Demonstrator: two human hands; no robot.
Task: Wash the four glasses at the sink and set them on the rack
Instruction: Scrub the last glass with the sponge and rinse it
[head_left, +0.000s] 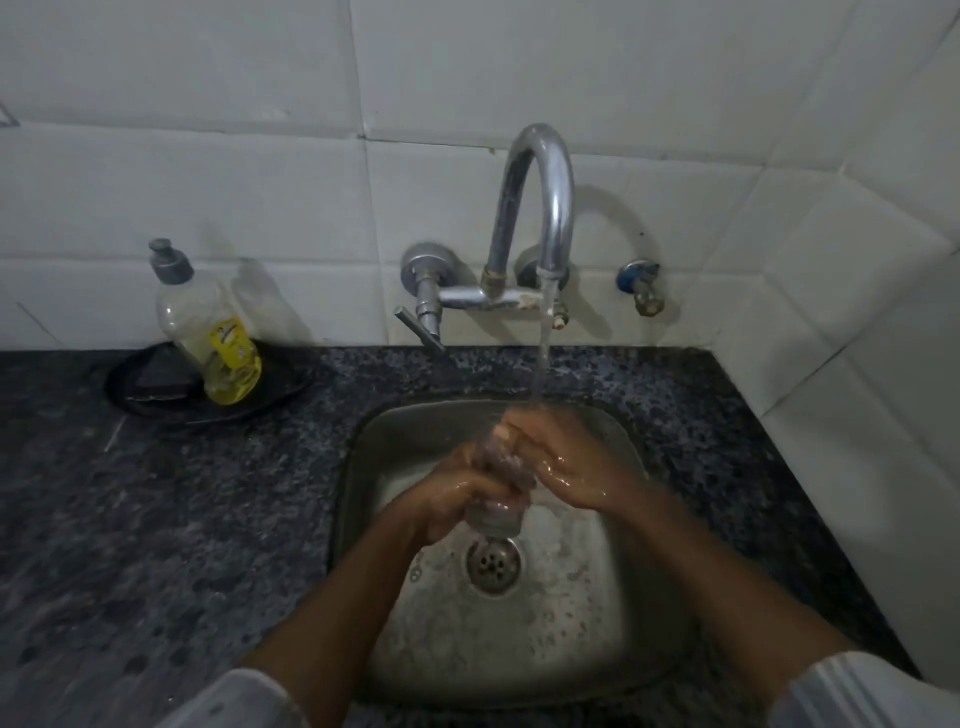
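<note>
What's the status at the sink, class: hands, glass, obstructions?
Left hand grips glass; right hand on its upper end. Tap water running over it. Nothing blocking.

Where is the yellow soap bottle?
In the head view, the soap bottle stands on the left, on a dark dish against the tiled wall, left of the tap.

The small clear drinking glass (498, 512) looks transparent, wet and smooth. The square steel sink basin (597, 613) is dull brushed metal, spotted with water marks, with a shinier perforated metal drain ring (493, 565). The curved chrome tap (540, 208) is glossy but stained. The dark speckled stone countertop (156, 519) is polished. White wall tiles (208, 182) look smooth, faintly glossy. The clear plastic soap bottle (208, 332) is shiny.
</note>
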